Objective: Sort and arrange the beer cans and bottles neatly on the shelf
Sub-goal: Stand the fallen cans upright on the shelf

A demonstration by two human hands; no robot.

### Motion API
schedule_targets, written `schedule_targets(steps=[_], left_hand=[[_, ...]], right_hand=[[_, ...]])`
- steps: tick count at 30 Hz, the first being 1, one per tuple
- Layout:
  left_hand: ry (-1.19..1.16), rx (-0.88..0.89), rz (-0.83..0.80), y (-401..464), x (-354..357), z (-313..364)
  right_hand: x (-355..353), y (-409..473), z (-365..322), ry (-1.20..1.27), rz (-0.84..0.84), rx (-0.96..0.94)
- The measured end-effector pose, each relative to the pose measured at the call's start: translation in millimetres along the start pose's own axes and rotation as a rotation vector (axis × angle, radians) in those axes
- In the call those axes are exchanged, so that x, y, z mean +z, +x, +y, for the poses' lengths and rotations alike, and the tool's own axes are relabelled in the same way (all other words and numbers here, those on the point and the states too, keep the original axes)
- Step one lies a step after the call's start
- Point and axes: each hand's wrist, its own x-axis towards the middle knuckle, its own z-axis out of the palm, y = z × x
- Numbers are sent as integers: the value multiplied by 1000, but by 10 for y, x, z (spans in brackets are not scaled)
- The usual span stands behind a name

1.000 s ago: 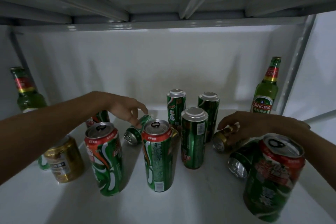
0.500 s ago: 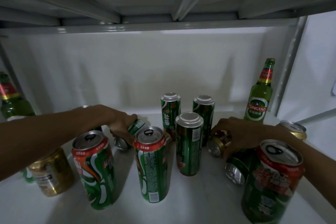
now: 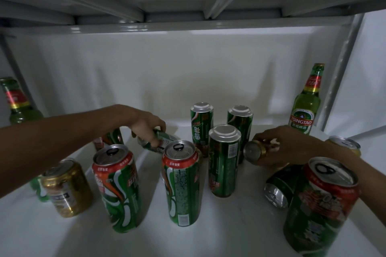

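Fingers (image 3: 155, 142) curl round glossy green cylindrical can (image 3: 165, 142)

1. Glossy printed metal on the tall green cans (image 3: 182, 185), bare silvery lids catching light.
2. Shiny gold-toned metal on the short can (image 3: 66, 189).
3. Green glass, smooth and glossy, with paper-like labels on the bottles (image 3: 305, 102).
4. Painted metal shelf (image 3: 219, 231), smooth, faintly glossy, white.
5. Grey painted metal overhead beam (image 3: 188, 27), sheened.
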Motion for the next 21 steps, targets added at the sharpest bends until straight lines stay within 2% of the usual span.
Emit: schedule_targets(steps=[3, 11, 17, 21], left_hand=[[2, 29, 92, -11, -92, -24], [-81, 87, 49, 9, -133, 51], [-145, 101, 55, 96, -79, 78], [-157, 94, 64, 49, -59, 119]], right_hand=[[-8, -33, 45, 121, 102, 93], [175, -32, 131, 527, 232, 383], [196, -79, 70, 540, 212, 398], [79, -134, -38, 534, 130, 428]])
